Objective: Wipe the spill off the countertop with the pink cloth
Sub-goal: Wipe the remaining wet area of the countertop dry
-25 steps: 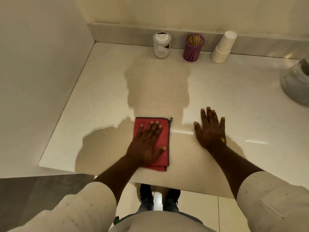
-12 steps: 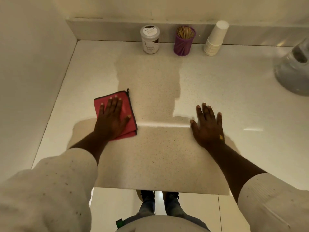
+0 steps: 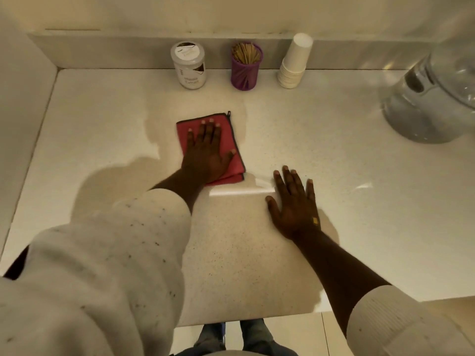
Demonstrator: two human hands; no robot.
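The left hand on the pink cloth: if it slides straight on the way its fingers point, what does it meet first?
The left hand points toward the back wall; probably the purple toothpick holder comes first, though the white jar stands close beside that line.

Pink cloth (image 3: 228, 140): folded to a rectangle, dark-edged with a small loop at its far right corner, lying flat on the pale speckled table (image 3: 334, 155), partly covered. Spill (image 3: 240, 191): a glossy wet streak just beside the cloth's near right corner.

Glossy speckled stone countertop (image 3: 334, 155), soft matt pink cloth (image 3: 231, 140), paper cups (image 3: 295, 62)
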